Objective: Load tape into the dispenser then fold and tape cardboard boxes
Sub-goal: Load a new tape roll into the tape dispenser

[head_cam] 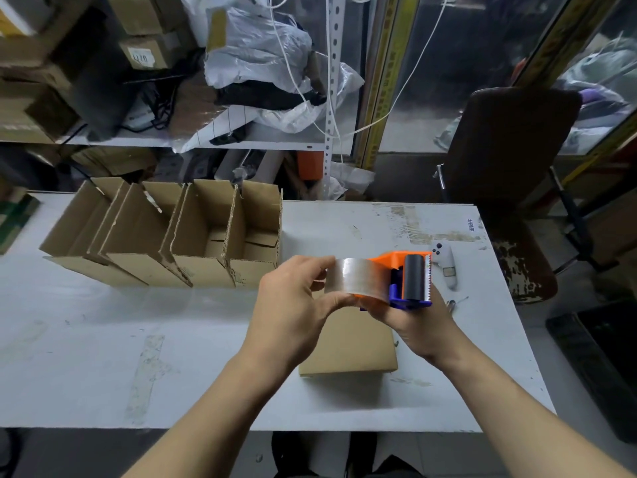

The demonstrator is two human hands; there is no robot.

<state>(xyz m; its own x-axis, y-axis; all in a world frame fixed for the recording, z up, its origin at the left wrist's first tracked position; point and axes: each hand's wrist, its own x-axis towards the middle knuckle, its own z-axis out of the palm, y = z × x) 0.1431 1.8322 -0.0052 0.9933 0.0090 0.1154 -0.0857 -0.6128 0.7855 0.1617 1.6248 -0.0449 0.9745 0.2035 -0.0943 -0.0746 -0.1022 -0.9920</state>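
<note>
A roll of clear tape [356, 276] sits in an orange and blue tape dispenser [396, 262] that has a black roller and a toothed blade at its right end. My left hand [296, 298] grips the roll, fingers over its top and thumb under it. My right hand [417, 322] holds the dispenser from below. Both are raised above a flat folded cardboard box [348, 346] lying on the white table [172, 339]. Several open cardboard boxes [193, 236] stand in a row at the table's back left.
A small white remote-like device [446, 265] lies on the table to the right of the dispenser. A worn brown chair [510, 157] stands past the table's right corner. Behind the table are cluttered shelves with cartons and plastic bags [258, 46].
</note>
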